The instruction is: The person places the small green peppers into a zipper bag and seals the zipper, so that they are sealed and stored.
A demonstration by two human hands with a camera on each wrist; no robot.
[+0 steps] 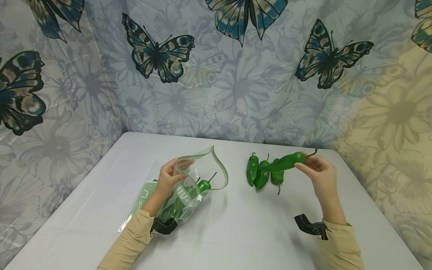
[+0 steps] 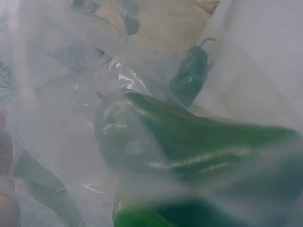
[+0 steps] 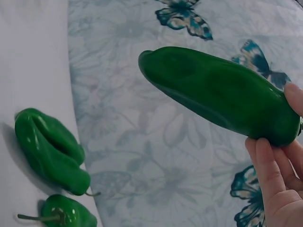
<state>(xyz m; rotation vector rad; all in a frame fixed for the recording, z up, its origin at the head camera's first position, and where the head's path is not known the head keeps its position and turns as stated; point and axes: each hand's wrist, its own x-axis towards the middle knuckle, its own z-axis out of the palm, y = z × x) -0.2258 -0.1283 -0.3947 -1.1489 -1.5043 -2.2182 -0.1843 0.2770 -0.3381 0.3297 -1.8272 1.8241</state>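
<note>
My left hand [image 1: 170, 174] grips the rim of a clear plastic zip bag [image 1: 225, 173] with green edging, its mouth wide apart. Inside lie several green peppers [image 1: 177, 206], one with its stem pointing up toward the mouth. Through hazy plastic, the left wrist view shows a large pepper [image 2: 203, 146] close up. At the right, my right hand [image 1: 320, 172] pinches a long green pepper [image 1: 287, 162] by its stem end, raised over the table with the tip pointing left. Below that tip, three more peppers [image 1: 252, 170] lie side by side.
The white table [image 1: 236, 232] meets a butterfly-print cloth wall [image 1: 209, 93] at its back edge. A green-printed part of the bag [image 1: 143, 195] spreads under the left forearm. Black straps [image 1: 310, 227] with camera mounts sit on both wrists.
</note>
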